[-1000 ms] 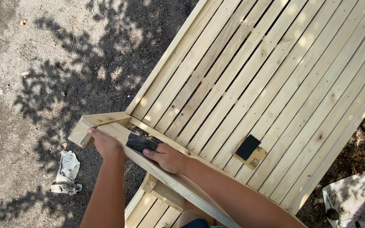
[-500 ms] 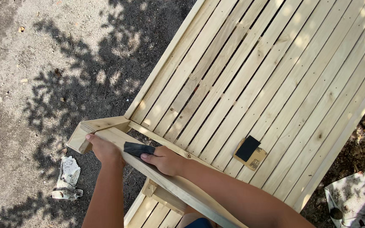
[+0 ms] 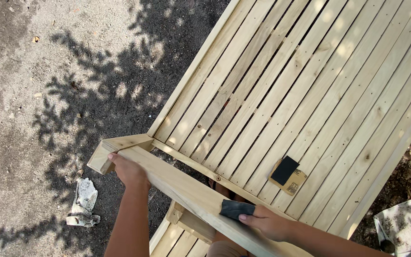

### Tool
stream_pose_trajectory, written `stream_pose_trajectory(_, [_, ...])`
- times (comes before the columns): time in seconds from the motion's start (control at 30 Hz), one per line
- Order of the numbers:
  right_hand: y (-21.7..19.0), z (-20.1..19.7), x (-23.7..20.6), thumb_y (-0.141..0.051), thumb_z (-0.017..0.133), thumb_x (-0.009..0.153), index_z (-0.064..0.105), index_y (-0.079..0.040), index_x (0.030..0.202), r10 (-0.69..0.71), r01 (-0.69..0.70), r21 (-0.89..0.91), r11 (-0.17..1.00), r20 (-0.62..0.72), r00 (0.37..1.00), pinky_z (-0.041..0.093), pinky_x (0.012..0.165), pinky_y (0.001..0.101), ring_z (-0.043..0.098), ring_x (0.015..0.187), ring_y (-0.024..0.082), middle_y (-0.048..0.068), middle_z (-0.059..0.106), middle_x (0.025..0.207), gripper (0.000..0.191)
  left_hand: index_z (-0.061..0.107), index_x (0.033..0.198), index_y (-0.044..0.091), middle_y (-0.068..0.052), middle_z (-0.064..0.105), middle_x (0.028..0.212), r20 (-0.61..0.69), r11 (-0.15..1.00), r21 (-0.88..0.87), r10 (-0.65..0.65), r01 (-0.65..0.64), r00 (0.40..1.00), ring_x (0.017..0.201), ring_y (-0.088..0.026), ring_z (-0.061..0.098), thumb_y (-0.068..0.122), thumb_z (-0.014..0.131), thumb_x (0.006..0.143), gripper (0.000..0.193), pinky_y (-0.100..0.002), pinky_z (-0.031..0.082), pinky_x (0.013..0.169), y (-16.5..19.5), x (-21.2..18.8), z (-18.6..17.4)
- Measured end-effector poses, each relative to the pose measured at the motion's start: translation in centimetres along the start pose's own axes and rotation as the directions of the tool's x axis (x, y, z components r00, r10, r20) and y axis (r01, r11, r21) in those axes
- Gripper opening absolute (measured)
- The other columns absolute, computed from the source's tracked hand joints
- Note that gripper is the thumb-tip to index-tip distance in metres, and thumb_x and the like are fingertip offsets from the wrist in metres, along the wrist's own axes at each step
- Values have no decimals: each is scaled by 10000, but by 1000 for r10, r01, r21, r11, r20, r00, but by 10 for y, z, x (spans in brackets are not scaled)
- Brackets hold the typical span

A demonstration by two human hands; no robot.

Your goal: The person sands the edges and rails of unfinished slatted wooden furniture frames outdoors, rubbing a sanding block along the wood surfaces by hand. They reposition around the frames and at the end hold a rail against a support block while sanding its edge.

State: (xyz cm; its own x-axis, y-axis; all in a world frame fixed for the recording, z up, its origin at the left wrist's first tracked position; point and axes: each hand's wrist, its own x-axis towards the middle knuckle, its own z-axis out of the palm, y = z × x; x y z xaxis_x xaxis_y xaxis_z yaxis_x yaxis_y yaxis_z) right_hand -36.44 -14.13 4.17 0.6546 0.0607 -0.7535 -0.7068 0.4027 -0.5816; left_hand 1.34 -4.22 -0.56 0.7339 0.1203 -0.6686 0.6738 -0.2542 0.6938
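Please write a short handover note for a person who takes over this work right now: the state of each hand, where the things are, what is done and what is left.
Left hand: grips the end of the pale wooden rail, near its corner joint.
Right hand: presses a dark grey sanding sheet flat on the rail's top face.
Spare black sanding piece on a brown card lies on the slatted pale wooden panel.
Crumpled white rag lies on the ground at left.
Done: cannot tell how much of the rail is already sanded.
Left: probably the stretch between the hands, then the other faces.

Hands point(image 3: 129, 170) and sandpaper point(image 3: 236, 208) on wooden rail point(image 3: 181, 183)
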Motion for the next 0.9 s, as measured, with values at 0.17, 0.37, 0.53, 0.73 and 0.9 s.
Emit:
stream_pose_trajectory(0.17, [-88,40,142,-467,523,1037,657,19,875,-235,224,-148,963,-59,970,469,669,317,525,676,109,0,597,704,529,392,1474,-2,-170,558,1392,-2,999,-48,-2,2,1000,1231,-288,625,597,195,1026,773,-412,526,1038,1,1,-2])
stream_pose_trajectory(0.37, [-41,30,19,-430,521,1043,657,-10,896,-24,23,-38,999,-37,999,447,677,289,483,684,92,-15,574,715,465,405,1477,21,-165,562,1392,-41,999,36,-32,33,999,1232,-287,609,621,181,1025,784,-422,494,1051,0,2,0])
stream_pose_trajectory(0.53, [-9,15,-64,-267,587,967,660,-83,1194,266,-200,470,860,-79,961,491,830,287,604,899,90,-1,716,947,301,371,1490,15,-160,545,1410,-24,1000,-26,-11,10,1000,1250,-290,601,617,214,1018,781,-427,494,1059,-5,7,2])
stream_pose_trajectory(0.73, [-73,47,84,-396,531,1060,600,-8,745,-307,302,-84,950,-51,950,398,548,316,423,585,95,-12,480,599,505,352,1494,16,-166,531,1409,-36,1000,-8,-6,6,999,1243,-291,598,633,211,1013,796,-426,501,1051,-7,12,0])
stream_pose_trajectory(0.9, [-49,43,29,-420,536,1038,579,-16,877,-203,177,-203,963,-115,972,440,644,295,441,681,98,-1,489,678,437,405,1469,4,-166,573,1389,-11,999,-31,-7,7,1000,1216,-291,636,630,212,1013,798,-419,526,1038,-3,8,0])
